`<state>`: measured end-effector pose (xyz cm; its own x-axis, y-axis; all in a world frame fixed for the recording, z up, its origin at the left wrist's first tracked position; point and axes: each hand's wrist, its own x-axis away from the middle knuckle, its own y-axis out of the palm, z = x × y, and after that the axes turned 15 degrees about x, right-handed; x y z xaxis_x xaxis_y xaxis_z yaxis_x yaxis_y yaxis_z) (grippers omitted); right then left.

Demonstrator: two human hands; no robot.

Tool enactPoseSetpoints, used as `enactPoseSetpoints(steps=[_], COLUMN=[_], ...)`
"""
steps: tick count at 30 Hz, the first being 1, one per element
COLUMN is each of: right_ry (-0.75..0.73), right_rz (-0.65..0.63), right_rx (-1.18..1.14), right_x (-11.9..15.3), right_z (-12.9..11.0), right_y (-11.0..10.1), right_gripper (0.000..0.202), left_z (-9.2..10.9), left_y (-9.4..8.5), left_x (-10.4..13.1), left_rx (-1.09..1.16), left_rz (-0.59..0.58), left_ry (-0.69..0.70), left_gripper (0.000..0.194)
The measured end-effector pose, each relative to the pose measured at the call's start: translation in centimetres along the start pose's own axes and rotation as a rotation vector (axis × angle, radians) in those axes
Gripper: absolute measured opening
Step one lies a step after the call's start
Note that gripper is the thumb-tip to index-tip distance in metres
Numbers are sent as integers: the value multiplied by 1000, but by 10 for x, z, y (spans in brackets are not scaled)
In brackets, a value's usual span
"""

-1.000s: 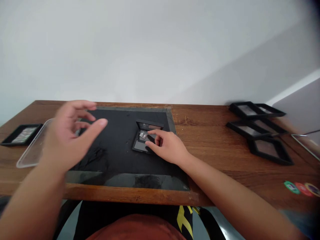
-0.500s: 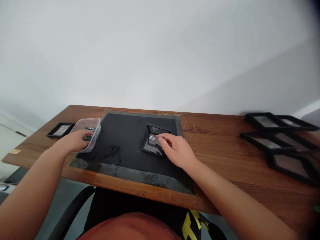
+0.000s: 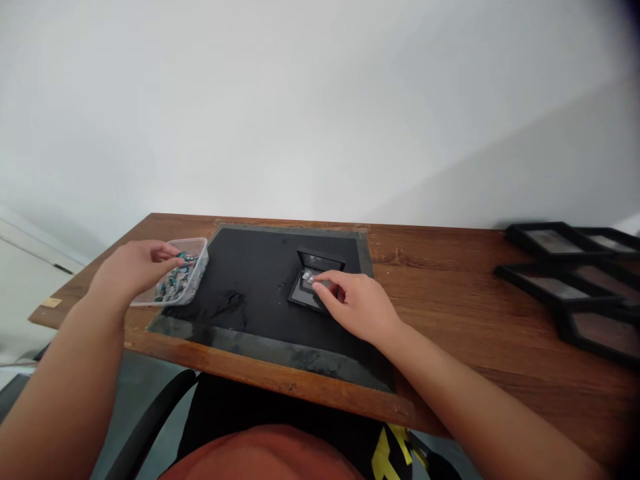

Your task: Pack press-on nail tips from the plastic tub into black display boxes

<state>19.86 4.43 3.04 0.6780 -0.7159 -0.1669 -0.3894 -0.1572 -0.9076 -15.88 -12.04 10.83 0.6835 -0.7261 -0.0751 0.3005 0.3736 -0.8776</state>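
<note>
A clear plastic tub [image 3: 196, 283] stands at the left of the black mat, holding a heap of small shiny teal and silver pieces [image 3: 173, 285]. Over its back part is my left hand [image 3: 131, 267], thumb and fingers pinched at a small shiny teal piece [image 3: 187, 257]. On the mat lies a small black case [image 3: 303, 298] with its lid [image 3: 321, 261] raised at the back. Small silvery pieces [image 3: 307, 274] rest in its upper left part. My right hand [image 3: 357, 300] covers the case's right side, its thumb and forefinger closed beside these pieces; what they grip is unclear.
A black mat [image 3: 255, 267] is taped to the wooden table [image 3: 440, 293]. Several black frame-like cases [image 3: 555, 287] lie overlapping at the right. A white wall [image 3: 320, 120] rises behind the table. A chair armrest [image 3: 150, 420] is below the front edge.
My left hand has risen from inside the tub, uncovering the heap of pieces. My right hand stays at the case, its fingertips closer to the silvery pieces. The view has shifted slightly.
</note>
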Motion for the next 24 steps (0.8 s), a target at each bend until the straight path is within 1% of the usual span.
enactPoseSetpoints(steps=[3,5,7,11,13,16,19,22,24], right_ry=[5,4,0,-1,-2,4,7,22,44], right_rz=[-13,-19,-30,-46,-44,-48,-63,-63,-48], right_rx=[1,-3,-5,-12,-18,-22,-20,-13,-7], right_x=[-1,-1,-1,-2,-3,-5,-5,-4,-3], right_z=[1,1,1,2,3,6,7,6,6], right_y=[1,1,1,2,2,2,2,2,2], right_gripper=[27,27,28,29,29,28,28,28,29], left_z=[11,13,11,0,-2,-1,0,-9,-16], left_y=[1,4,7,12,13,16,18,18,16], left_x=[5,7,7,5,6,10,13,13,13], left_rx=[-28,-49,-74,-82,-79,-94,-87,-46,-22], left_rz=[6,16,30,41,39,54,33,-32,-21], left_ry=[-58,-85,-111,-144,-130,-100,-59,-11,35], left_gripper=[46,49,50,51,51,50,42,33,32])
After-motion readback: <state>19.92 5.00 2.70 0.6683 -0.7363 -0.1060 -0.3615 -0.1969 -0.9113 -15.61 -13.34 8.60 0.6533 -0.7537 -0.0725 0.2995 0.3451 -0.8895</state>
